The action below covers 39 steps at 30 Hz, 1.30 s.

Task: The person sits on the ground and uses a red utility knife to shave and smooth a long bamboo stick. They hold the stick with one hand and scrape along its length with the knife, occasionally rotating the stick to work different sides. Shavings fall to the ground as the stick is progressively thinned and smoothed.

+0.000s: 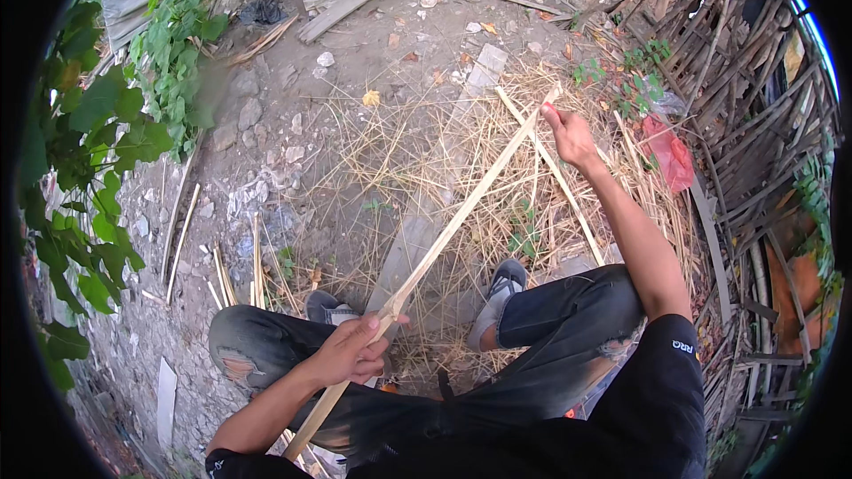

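Bamboo strip (461, 213), long, thin and pale, runs on a slant from near left to far right across the scene, above the person's knees. The left hand (351, 355) is closed round it close to its near end, fingers wrapped over the top at what looks like a knot or a split in the wood, with the butt of the strip passing on down past the forearm toward the lap. The right hand (568, 135), arm stretched well out to the far right, pinches the far end between thumb and fingertips. Judging by its thinness and the slight bow along its length, the strip is probably light and springy, stiff along the grain but ready to flex or split; its cut edges may be sharp, so a hold on the flat faces near each end seems the safest. The person sits with legs in dark torn jeans (550, 319) and grey shoes (506, 288) planted on bare ground littered with dry straw-like shavings (426, 151). More cut strips (226, 279) lie on the ground to the near left, a green leafy plant (106, 133) stands at the left edge, and a red plastic bag (667, 153) lies against a woven bamboo fence (737, 62) on the right.
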Tool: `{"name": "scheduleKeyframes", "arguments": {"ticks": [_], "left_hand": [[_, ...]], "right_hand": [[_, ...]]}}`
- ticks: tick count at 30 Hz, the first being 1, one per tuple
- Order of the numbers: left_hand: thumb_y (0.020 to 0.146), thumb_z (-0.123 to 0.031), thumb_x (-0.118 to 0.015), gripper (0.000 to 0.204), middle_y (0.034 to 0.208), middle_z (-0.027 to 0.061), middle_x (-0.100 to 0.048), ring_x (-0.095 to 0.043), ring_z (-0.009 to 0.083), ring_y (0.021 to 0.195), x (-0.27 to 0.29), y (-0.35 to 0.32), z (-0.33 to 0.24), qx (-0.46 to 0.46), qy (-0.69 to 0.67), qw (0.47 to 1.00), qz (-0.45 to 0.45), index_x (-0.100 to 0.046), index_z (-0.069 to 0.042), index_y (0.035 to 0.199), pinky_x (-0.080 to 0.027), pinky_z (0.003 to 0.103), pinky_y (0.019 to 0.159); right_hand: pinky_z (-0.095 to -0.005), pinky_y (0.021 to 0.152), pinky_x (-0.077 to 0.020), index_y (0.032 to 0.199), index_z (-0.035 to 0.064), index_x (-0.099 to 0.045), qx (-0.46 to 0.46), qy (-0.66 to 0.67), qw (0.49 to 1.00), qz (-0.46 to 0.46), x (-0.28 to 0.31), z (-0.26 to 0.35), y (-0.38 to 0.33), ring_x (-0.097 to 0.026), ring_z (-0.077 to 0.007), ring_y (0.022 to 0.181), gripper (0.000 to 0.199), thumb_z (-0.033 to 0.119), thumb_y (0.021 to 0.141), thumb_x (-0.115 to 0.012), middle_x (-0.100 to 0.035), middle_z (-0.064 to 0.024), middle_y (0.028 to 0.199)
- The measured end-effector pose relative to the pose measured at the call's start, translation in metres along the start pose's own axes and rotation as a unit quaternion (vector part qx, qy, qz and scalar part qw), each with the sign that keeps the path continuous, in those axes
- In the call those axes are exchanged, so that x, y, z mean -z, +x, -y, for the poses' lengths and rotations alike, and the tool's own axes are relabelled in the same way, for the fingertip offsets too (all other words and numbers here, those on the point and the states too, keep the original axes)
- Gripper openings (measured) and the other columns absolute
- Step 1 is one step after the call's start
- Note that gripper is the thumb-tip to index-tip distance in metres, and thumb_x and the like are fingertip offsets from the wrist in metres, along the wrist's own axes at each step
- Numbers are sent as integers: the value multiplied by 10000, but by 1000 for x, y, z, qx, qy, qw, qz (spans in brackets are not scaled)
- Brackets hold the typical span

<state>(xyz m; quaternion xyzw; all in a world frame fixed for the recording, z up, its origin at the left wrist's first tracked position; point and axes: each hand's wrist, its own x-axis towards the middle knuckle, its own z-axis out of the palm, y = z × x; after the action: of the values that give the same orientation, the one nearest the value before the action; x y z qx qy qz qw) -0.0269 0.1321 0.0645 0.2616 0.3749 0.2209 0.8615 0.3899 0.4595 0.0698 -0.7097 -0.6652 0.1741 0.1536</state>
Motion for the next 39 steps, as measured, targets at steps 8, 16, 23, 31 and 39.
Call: {"name": "scheduleKeyframes", "arguments": {"ticks": [8,16,23,31,39], "left_hand": [[1119,-490,-346,619,685,-56,-283,-271,43,493,7,-23,23,29,97,994,43,-393,-27,1527,-283,221,440],[1131,-451,-334,571,678,-69,-257,-252,43,509,5,-6,19,12,42,998,37,-384,-65,1548,-248,220,442],[1123,-479,-332,585,676,-56,-279,-255,41,484,5,5,13,8,55,997,47,-391,-78,1545,-257,222,430],[1137,-421,-329,546,682,-58,-276,-244,42,502,-2,2,15,-2,105,994,22,-379,-67,1550,-241,218,442],[1147,-361,-327,509,688,-61,-279,-248,43,513,-3,3,18,-8,133,991,7,-378,-56,1552,-243,216,452]], "right_hand": [[-534,881,-486,1150,-70,-712,-102,20,972,-211,54,-151,35,-687,-469,943,769,648,989,-490,-701,-348,929],[-410,796,-515,1076,-41,-702,-69,120,965,-224,39,-136,-2,-673,-289,789,615,556,976,-595,-693,-190,816],[-380,650,-477,956,-11,-688,61,160,953,-251,43,-58,-10,-585,-182,671,492,478,915,-726,-632,-100,739],[-457,692,-509,778,-5,-723,-30,35,978,-206,44,-79,-2,-637,-366,643,506,495,851,-750,-670,-205,676],[-414,688,-531,831,27,-783,-48,72,984,-158,35,-96,0,-675,-278,630,357,384,833,-787,-689,-167,661]]}}
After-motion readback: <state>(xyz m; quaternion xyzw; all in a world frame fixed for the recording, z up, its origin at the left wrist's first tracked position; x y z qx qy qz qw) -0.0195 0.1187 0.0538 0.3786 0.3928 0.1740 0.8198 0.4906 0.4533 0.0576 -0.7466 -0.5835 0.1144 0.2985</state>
